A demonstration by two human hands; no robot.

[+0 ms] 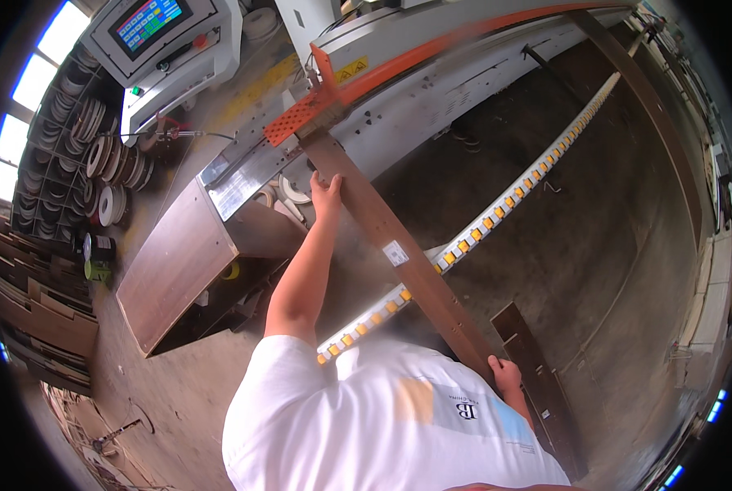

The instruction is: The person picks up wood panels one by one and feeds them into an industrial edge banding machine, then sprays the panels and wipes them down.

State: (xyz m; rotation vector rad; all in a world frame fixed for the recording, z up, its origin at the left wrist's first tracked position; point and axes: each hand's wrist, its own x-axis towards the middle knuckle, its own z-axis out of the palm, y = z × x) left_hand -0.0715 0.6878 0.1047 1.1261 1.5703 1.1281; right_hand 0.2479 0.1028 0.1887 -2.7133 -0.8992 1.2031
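Observation:
A long, narrow brown wooden board [419,282] with a small white label slants across the middle, from the machine toward my body. Its far end meets the orange perforated plate [300,117] on the machine's edge. My left hand [326,194] grips the board's left edge near that far end, arm stretched out. Near the other end, by my waist, my right hand [505,374] is closed on the board's right edge. Beneath the board runs a pale rail with yellow rollers [497,214], crossing it at an angle; the board hides part of it.
A control panel [157,37] with a lit screen stands at upper left. Next to my left arm is a wooden cabinet [182,266]. Edging rolls [108,159] fill a rack at far left. More brown boards lie at right [538,385] and farther off [652,106].

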